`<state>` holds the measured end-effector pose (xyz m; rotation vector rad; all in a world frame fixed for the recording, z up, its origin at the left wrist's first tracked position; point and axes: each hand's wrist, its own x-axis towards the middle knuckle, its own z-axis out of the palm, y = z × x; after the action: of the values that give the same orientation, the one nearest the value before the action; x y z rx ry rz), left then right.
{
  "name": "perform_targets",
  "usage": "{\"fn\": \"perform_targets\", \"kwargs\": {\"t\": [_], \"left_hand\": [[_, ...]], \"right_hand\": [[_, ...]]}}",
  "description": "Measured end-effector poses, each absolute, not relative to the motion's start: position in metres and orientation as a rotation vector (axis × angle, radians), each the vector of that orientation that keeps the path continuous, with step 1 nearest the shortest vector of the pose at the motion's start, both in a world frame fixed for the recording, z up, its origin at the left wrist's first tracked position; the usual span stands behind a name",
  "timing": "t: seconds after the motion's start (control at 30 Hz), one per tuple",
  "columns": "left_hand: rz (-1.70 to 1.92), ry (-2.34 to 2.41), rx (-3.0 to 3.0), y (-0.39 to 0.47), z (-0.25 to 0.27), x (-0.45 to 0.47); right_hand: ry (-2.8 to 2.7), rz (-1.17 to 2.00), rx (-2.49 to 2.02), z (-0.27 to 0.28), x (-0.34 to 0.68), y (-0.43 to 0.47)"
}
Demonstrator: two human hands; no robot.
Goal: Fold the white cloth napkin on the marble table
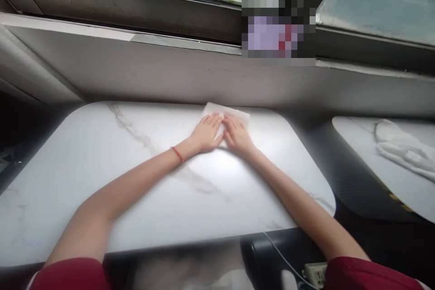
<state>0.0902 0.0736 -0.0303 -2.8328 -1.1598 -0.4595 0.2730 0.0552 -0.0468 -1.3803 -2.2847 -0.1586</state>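
Note:
Both hands lie palm down on a folded white cloth or tissue [239, 114] near the far edge of a white marbled table [102, 154]. My left hand [208, 133] presses on its left part with the fingers stretched forward; a red cord bracelet circles that wrist. On the right part rests my right hand [237, 133], fingers flat and pointing up and left. The two hands almost meet at the fingertips and thumbs. The cloth sticks out beyond the fingers at the back and right; the rest of it is hidden under the palms.
Behind the table runs a pale wall [163, 72] below a window frame [118, 7]. At the right stands a second white table [360, 145] with a crumpled white cloth [404, 145] on it. A thin cable [282, 256] and a socket block [315, 273] sit below the near edge.

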Motion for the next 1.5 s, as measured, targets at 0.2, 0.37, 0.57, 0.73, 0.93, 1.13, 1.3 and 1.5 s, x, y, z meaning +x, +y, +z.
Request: {"fn": "perform_targets", "kwargs": {"t": [0.2, 0.37, 0.57, 0.73, 0.93, 1.13, 1.3, 1.5], "left_hand": [[-0.5, -1.143, -2.81, 0.073, -0.03, 0.09], [-0.444, -1.127, -2.797, 0.075, -0.029, 0.09], [-0.441, -1.158, -2.799, 0.071, -0.025, 0.089], [-0.423, -1.201, -2.794, 0.066, -0.026, 0.086], [-0.331, -1.325, -2.793, 0.05, -0.018, 0.104], [-0.33, -1.228, -2.928, -0.036, -0.02, 0.134], [-0.468, -0.916, -3.046, -0.101, -0.031, 0.137], [-0.667, -0.713, -3.149, -0.081, -0.026, 0.131]], "right_hand": [[-2.366, -0.188, -1.339, -0.048, 0.28, 0.058], [-2.383, -0.205, -1.346, -0.045, 0.279, 0.058], [-2.325, -0.153, -1.335, -0.044, 0.277, 0.055], [-2.322, -0.115, -1.306, -0.044, 0.277, 0.056], [-2.317, -0.096, -1.355, -0.042, 0.282, 0.047], [-2.304, -0.138, -1.397, -0.037, 0.311, -0.06], [-2.302, -0.182, -1.48, -0.036, 0.322, -0.152], [-2.265, -0.204, -1.57, -0.038, 0.319, -0.162]]}}
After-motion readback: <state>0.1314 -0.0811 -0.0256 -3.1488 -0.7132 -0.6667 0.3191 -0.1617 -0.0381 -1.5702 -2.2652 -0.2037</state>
